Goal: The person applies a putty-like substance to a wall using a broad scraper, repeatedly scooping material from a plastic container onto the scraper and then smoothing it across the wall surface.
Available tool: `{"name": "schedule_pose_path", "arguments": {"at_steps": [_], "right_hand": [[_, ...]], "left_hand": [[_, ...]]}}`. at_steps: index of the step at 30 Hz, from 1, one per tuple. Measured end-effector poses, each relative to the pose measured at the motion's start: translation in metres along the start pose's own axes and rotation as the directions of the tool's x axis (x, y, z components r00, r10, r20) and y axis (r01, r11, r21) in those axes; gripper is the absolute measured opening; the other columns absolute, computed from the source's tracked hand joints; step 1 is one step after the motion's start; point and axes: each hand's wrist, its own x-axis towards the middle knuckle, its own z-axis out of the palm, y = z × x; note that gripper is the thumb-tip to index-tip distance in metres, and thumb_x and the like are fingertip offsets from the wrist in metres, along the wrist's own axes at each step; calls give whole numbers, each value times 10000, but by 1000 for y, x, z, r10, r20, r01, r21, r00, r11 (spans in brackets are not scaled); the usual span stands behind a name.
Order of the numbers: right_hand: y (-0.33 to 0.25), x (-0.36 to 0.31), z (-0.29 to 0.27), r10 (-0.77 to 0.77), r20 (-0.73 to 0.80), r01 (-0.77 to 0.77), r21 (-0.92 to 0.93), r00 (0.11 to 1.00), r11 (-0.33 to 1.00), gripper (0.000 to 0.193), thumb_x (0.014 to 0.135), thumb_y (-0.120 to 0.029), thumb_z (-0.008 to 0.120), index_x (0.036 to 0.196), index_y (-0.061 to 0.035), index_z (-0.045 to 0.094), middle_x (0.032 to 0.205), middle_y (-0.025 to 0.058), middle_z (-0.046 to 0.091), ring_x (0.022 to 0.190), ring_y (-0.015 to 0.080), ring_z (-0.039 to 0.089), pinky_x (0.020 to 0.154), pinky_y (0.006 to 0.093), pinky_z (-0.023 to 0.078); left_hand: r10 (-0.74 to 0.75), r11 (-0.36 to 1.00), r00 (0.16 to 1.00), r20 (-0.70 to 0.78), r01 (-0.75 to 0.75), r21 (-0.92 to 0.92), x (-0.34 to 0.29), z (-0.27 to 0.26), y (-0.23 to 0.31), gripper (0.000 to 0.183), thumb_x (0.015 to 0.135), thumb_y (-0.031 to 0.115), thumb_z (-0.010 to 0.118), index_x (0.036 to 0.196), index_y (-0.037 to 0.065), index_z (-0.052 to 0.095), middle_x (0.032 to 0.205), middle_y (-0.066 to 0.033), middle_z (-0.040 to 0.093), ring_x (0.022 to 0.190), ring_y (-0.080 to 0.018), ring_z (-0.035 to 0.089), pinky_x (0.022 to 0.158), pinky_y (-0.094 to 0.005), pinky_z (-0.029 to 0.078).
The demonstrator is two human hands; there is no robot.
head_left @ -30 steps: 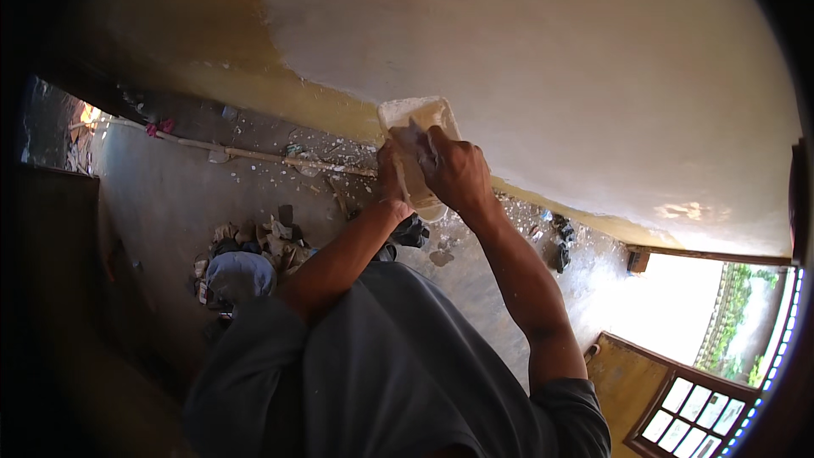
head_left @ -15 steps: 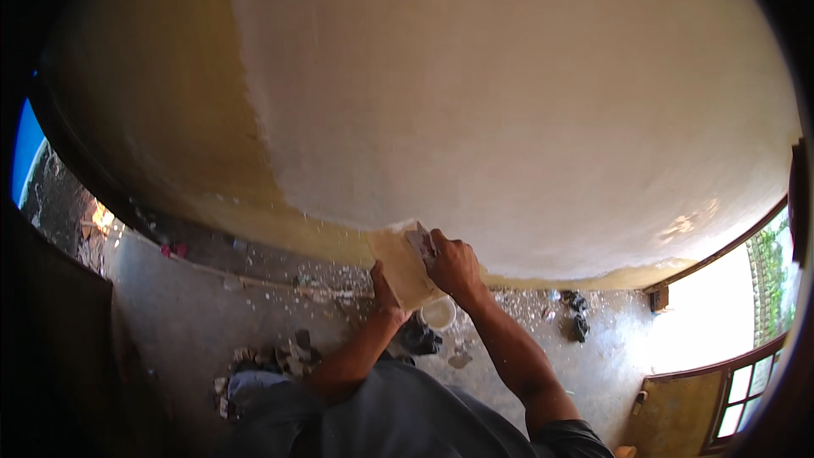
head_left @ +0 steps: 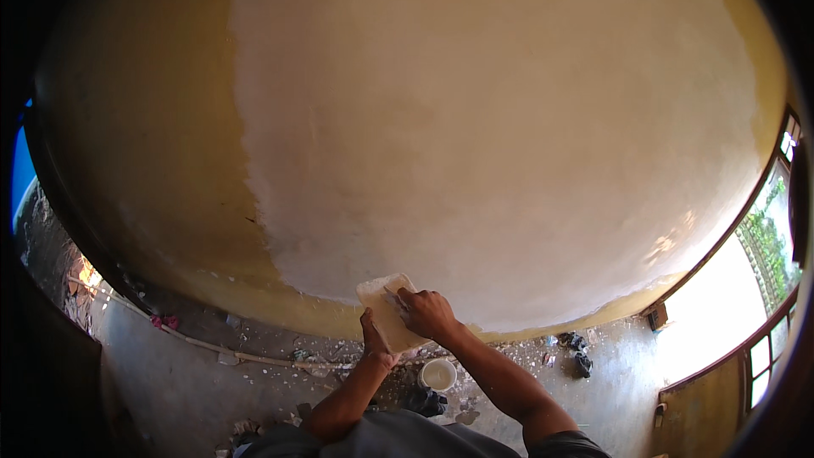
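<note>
My left hand (head_left: 376, 341) grips a cream-coloured, roughly rectangular board (head_left: 383, 312) from its lower left side, thumb along the edge. Pale residue coats the board's rim. My right hand (head_left: 427, 314) is closed around a putty knife (head_left: 393, 295), its blade against the board's face; its handle is mostly hidden by my fingers. Behind both hands rises a wall with a broad pale coated area (head_left: 500, 136), bordered by bare yellowish paint (head_left: 161, 119) on the left and along the bottom.
Below my hands on the floor stands a white bucket (head_left: 438, 389), with black plastic (head_left: 426, 403) beside it. A long pole (head_left: 246, 356) lies near the wall's foot among pale flakes. More black plastic (head_left: 582, 363) lies to the right, near a bright doorway (head_left: 712, 297).
The view has tilted up, showing more wall, and the board and hands sit lower in it. The putty knife has shifted and turned on the board; both hands keep their grip.
</note>
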Motion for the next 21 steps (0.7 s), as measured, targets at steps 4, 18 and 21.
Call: {"name": "schedule_pose_path", "arguments": {"at_steps": [4,18,21], "right_hand": [[-8,13,-14,153,-2,-153,-1,988,988,238,805,-167,625,1023,-78,593,821,246,675,793,447,654,713,539,514],[7,23,-23,242,-126,-238,43,962,970,228,816,-193,673,983,-44,633,824,197,689,807,423,659,735,490,531],[-8,12,-41,248,-151,-228,138,957,964,239,779,-149,706,968,-12,653,839,201,694,828,411,663,766,454,540]], "left_hand": [[57,998,995,77,-54,-38,4,3,12,673,905,608,425,1412,166,454,1360,-89,538,1255,-313,523,1049,-521,431],[-68,993,997,-22,70,93,23,40,8,709,874,643,484,1404,173,463,1367,-65,534,1245,-274,529,1034,-484,450],[-116,993,992,-40,116,15,14,53,10,743,855,669,478,1415,182,452,1364,-74,532,1241,-282,533,1041,-492,446]]}}
